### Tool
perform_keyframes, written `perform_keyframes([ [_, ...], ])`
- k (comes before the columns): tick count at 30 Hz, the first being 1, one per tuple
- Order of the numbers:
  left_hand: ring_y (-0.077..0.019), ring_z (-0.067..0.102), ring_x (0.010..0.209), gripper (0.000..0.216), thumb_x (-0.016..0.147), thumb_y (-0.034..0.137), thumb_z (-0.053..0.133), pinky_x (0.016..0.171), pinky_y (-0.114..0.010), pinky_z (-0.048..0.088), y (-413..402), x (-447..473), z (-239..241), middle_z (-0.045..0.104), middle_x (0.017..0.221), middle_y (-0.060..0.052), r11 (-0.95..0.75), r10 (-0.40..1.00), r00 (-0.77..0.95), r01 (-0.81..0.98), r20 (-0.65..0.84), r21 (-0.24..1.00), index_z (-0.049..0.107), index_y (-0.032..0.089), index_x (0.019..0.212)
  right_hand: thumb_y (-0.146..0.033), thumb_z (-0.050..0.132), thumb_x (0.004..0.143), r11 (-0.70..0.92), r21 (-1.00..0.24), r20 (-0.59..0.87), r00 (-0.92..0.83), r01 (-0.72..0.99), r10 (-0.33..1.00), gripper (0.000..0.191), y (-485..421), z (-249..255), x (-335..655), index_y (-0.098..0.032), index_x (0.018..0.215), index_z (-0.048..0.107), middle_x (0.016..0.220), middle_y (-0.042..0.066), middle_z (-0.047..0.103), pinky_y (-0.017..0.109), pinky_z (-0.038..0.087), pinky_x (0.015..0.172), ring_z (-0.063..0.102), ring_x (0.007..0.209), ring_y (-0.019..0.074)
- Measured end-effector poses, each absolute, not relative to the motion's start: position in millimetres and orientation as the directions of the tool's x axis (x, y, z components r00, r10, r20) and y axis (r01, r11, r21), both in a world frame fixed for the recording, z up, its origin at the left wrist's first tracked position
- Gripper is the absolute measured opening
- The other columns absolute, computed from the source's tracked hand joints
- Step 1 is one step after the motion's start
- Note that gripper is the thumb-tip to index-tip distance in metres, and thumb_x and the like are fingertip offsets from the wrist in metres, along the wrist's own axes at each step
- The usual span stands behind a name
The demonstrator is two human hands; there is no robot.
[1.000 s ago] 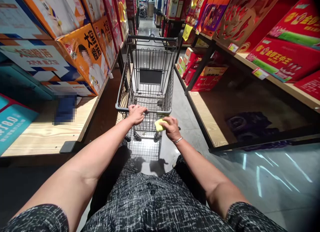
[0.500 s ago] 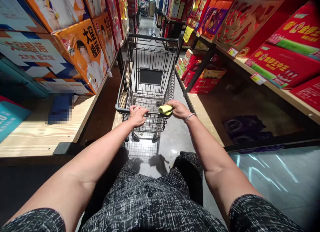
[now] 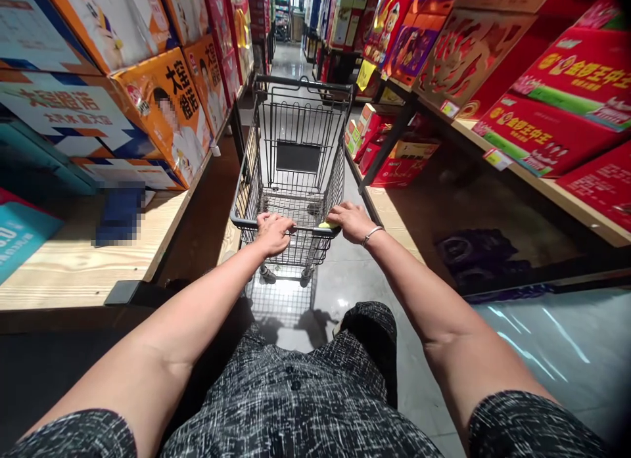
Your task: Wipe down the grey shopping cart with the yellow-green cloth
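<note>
A grey wire shopping cart [image 3: 297,157] stands in the aisle in front of me, its basket bare inside. My left hand [image 3: 275,234] is closed over the middle-left of its handlebar. At the right end of the bar, my right hand [image 3: 351,221], with a silver bracelet at the wrist, presses a yellow-green cloth [image 3: 326,225] against the handle. Most of the cloth is hidden under the fingers; only a thin strip shows.
On the left, a wooden shelf [image 3: 142,248] bears orange and white boxes [image 3: 165,110]. Red gift boxes [image 3: 530,133] line the right shelf, with dark purple packages [image 3: 476,251] lower down. Shelf edges flank the cart closely on both sides. The grey tiled floor [image 3: 290,60] runs on ahead.
My right hand has moved slightly over the cloth and flattened it on the handlebar, so less of it shows. The left hand keeps its place on the bar.
</note>
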State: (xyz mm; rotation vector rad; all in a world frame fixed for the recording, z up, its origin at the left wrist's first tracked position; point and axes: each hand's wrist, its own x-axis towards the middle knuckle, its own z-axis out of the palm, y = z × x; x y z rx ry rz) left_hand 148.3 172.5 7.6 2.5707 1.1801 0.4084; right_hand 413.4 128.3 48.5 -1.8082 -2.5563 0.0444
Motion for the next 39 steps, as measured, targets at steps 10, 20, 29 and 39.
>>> perform_keyframes([
  [10, -0.0232, 0.057, 0.107, 0.03, 0.071, 0.014, 0.05, 0.104, -0.049, 0.025, 180.0, 123.8, 4.0, 0.073, 0.096, 0.0, -0.682, 0.722, 0.665, 0.634, 0.193, 0.365, 0.07, 0.027, 0.089, -0.011, 0.044, 0.091, 0.21, -0.13, 0.093, -0.199, 0.969, 0.976, 0.035, 81.0, 39.5, 377.1, -0.03, 0.107, 0.069, 0.12, 0.006, 0.063, 0.042, 0.033, 0.078, 0.041, 0.113, 0.0286],
  [20, -0.0256, 0.047, 0.124, 0.032, 0.087, 0.033, 0.049, 0.108, -0.05, 0.02, 181.4, 117.9, 11.0, 0.071, 0.117, 0.001, -0.673, 0.71, 0.684, 0.591, 0.164, 0.445, 0.071, 0.033, 0.11, -0.005, 0.048, 0.08, 0.119, -0.354, 0.388, 0.03, 0.928, 0.921, 0.064, 48.1, -9.7, 336.9, -0.036, 0.135, 0.059, 0.138, 0.005, 0.056, 0.049, 0.036, 0.097, 0.035, 0.124, 0.0299],
  [29, -0.0219, 0.056, 0.107, 0.036, 0.087, 0.059, 0.059, 0.11, -0.043, 0.018, 168.9, 135.7, 13.3, 0.072, 0.105, -0.001, -0.797, 0.544, 0.823, 0.447, 0.161, 0.408, 0.073, 0.029, 0.103, -0.016, 0.046, 0.094, 0.129, -0.073, 0.348, -0.096, 0.989, 0.932, 0.047, 83.7, 0.6, 418.5, -0.034, 0.136, 0.057, 0.143, 0.005, 0.053, 0.045, 0.031, 0.103, 0.032, 0.132, 0.0267],
  [39, -0.0198, 0.055, 0.104, 0.034, 0.084, 0.059, 0.064, 0.108, -0.039, 0.017, 201.4, 139.8, 10.1, 0.071, 0.095, 0.001, -0.801, 0.495, 0.863, 0.407, 0.103, 0.439, 0.075, 0.03, 0.096, -0.003, 0.045, 0.073, -0.052, -0.332, 0.453, 0.208, 0.942, 0.867, 0.063, 88.9, -0.2, 407.9, -0.029, 0.127, 0.065, 0.133, 0.009, 0.057, 0.05, 0.034, 0.097, 0.037, 0.12, 0.0298],
])
